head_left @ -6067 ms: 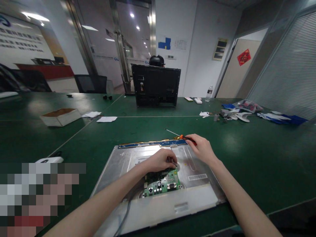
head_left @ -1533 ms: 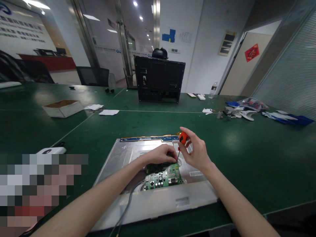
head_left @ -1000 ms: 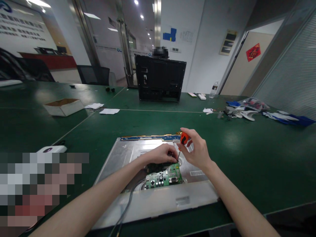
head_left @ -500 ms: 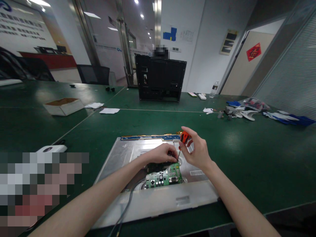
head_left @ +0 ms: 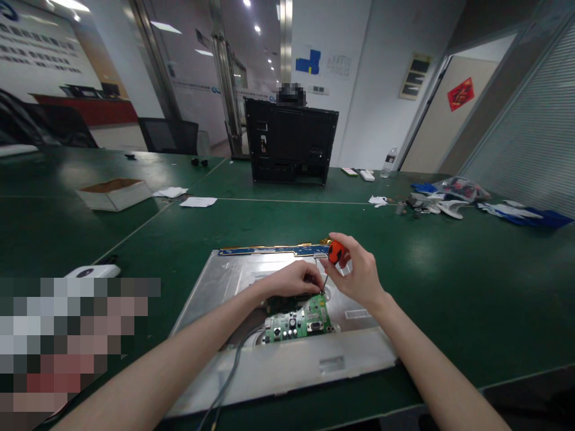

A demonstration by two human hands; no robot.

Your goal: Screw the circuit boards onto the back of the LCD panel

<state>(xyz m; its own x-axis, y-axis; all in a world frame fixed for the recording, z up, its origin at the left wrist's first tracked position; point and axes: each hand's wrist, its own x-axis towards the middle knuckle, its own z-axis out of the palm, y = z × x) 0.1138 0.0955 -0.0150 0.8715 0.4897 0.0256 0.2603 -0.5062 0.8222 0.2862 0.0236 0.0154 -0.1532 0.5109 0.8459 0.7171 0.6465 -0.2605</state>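
A screwdriver [head_left: 335, 252] with an orange-and-black handle is held upright, slightly tilted, in the fingertips of my right hand [head_left: 357, 272]. Its thin shaft points down at the upper right corner of a green circuit board [head_left: 303, 320]. Close to that tip, my left hand [head_left: 296, 279] has its fingers pinched together; whatever they may hold is hidden. The board lies on the silver metal back of a flat display panel [head_left: 206, 299], which has a blue circuit strip [head_left: 269, 251] along its far edge. Dark cables [head_left: 233, 371] run from the board toward me.
An open cardboard box [head_left: 115, 195] and some papers [head_left: 198, 202] sit at the left on the green table [head_left: 449, 287]. A black monitor casing [head_left: 291, 143] stands at the back. Plastic bags and small parts [head_left: 431, 202] lie far right, near a bottle [head_left: 389, 163].
The screwdriver's handle has turned a little in my right fingers, and the right thumb has shifted. My left hand stays in place.
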